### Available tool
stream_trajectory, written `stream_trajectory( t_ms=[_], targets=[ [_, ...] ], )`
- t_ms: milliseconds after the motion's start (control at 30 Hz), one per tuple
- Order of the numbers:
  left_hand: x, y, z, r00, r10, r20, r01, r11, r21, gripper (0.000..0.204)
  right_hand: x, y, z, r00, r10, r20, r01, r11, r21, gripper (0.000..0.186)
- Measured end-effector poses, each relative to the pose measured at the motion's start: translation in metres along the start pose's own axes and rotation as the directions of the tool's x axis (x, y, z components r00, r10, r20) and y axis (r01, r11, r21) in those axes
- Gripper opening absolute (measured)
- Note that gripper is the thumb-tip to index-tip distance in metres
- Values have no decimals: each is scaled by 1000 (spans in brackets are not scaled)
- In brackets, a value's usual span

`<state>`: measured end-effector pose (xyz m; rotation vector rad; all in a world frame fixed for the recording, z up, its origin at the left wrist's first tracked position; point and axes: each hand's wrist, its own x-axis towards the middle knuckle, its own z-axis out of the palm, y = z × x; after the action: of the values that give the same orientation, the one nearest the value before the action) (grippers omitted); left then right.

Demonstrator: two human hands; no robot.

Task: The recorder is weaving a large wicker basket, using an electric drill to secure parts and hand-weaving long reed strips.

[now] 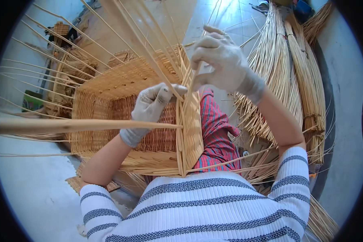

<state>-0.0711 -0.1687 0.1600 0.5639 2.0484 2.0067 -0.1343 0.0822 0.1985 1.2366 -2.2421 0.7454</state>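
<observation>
A half-woven rectangular wicker basket [117,84] lies on its side across my lap, its opening toward the left. Long loose stakes [68,125] stick out from its rim toward the left and top. My left hand [151,105], in a pale glove, is inside the basket's near corner, pinching a thin cane strand against the wall. My right hand [224,62], also gloved, is just above the basket's right edge, fingers closed on a cane strand [191,86] that runs down into the weave.
Thick bundles of straw-coloured cane [288,76] lie on the floor to the right. More woven pieces and cane [66,78] are piled at the far left. Red striped cloth [215,129] covers my legs under the basket. Pale floor [32,189] lies at lower left.
</observation>
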Motion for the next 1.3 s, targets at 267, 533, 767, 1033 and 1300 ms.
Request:
stream_trajectory(
  t_ms=[267, 533, 767, 1033, 1300],
  targets=[
    [14, 7, -15, 986, -48, 162, 59, 996, -64, 39, 27, 3, -2, 837, 464, 292, -439, 250, 863, 42],
    [12, 10, -4, 886, 458, 65, -434, 774, 462, 43, 55, -34, 13, 995, -9, -99, 1, 997, -82, 61],
    [19, -11, -15, 916, 342, 211, -398, 836, 378, 44, 39, 23, 17, 809, 586, 29, -540, 724, 430, 13],
    [9, -52, -14, 988, 146, 54, -143, 988, -56, 34, 10, 9, 46, 959, 234, 160, -260, 952, 162, 18],
    [-1, -24, 0, 982, 142, 121, -126, 984, -129, 42, -23, -24, 35, 669, 739, -82, -615, 612, 498, 43]
  ],
)
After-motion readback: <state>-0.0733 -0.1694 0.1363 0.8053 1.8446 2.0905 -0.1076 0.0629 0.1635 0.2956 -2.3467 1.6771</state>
